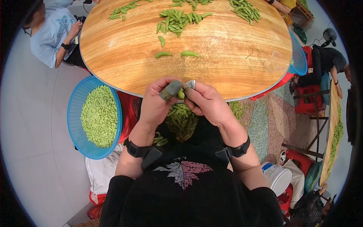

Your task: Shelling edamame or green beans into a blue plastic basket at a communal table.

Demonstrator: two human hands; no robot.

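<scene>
Just over the near edge of the wooden table (130, 56), my left hand (158, 98) and my right hand (205, 99) meet with a green bean pod (181, 93) between their fingertips. A grey-green cover wraps my left thumb, and a silvery wrap sits on a right fingertip. Two loose pods, one on the left (163, 54) and one on the right (189, 53), lie beyond my hands. Farther back is a pile of pods (174, 21). Below my hands, many empty-looking pods (181, 119) fill a container or bag whose edges are hidden.
A blue plastic basket (71, 119) of shelled green beans (99, 116) stands at left. A clear plastic cup (273, 62) lies at the table's right. Other people sit at left (51, 34) and right. A white bucket (280, 178) and red stools (307, 99) stand at right; pods litter the floor.
</scene>
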